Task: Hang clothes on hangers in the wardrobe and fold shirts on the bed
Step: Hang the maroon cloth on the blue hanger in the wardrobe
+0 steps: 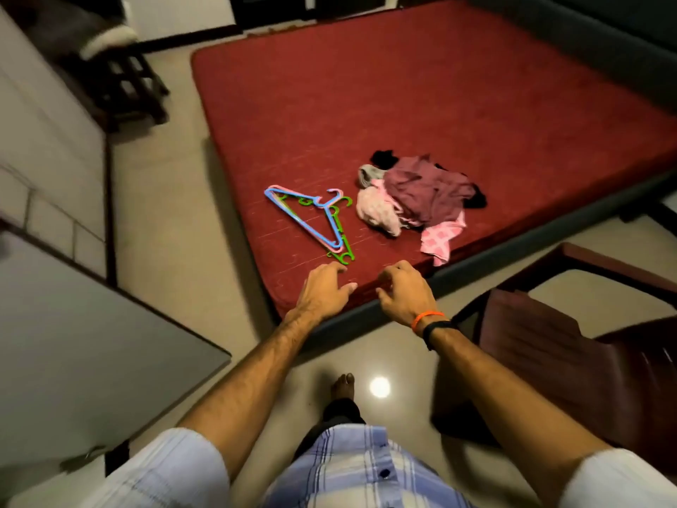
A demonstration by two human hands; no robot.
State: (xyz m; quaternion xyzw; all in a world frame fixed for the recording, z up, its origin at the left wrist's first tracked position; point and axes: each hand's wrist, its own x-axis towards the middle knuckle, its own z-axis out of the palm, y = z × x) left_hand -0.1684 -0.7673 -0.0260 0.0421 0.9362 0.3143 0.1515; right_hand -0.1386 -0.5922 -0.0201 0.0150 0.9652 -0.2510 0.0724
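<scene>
Two bare hands reach forward over the near corner of the bed (pixel 439 86), neither holding anything. The left hand (pixel 322 289) is loosely curled, fingers bent downward, thumb out to the side. The right hand (pixel 403 291) is likewise loosely curled and empty, with an orange band and a dark band at its wrist.

Just beyond the left fingertips lie the hangers (pixel 311 218), a small stack of thin moulded plastic in blue, pink and green. The lowest green tip sits just ahead of the left hand. The stack's long axis runs diagonally, from that near end away and to the left; hooks point right, toward the clothes. In my judgement the left hand is the nearer one for a hanger pickup.

Farther on and to the right is the pile of clothes (pixel 425 196): soft, crumpled fabric, maroon on top, pale pink and grey beneath, a black item at the back, a pink patterned piece trailing to the mattress edge. The right hand is nearer this pile.

The mattress is flat, red, with a faint textured weave. No wardrobe is identifiable.
</scene>
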